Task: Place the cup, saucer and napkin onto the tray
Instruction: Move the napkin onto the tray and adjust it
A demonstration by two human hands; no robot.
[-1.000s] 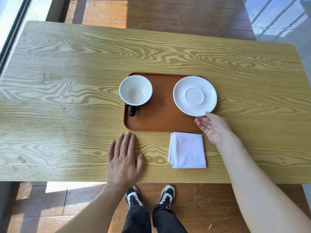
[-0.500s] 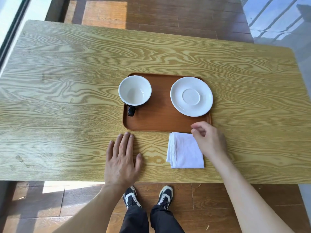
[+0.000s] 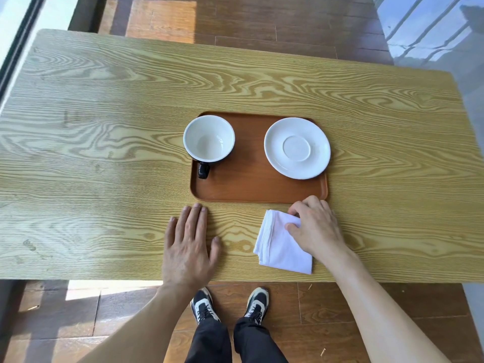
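Observation:
A brown tray (image 3: 251, 184) lies in the middle of the wooden table (image 3: 104, 142). On its left part stands a cup (image 3: 208, 138), white inside and black outside, handle toward me. A white saucer (image 3: 297, 148) rests on the tray's right part, its rim reaching the tray's right edge. The folded white napkin (image 3: 281, 247) lies on the table just in front of the tray's near right corner. My right hand (image 3: 315, 226) rests on the napkin's far right corner, thumb and fingers pinching the cloth. Flat on the table, left of the napkin, lies my left hand (image 3: 187, 247), fingers apart.
The table's near edge runs just behind my hands, with wooden floor and my shoes (image 3: 230, 305) below it. A window frame (image 3: 15, 48) borders the far left.
My right hand left the saucer on the tray, drew back toward me and came down onto the napkin's far corner. The left hand stayed flat on the table.

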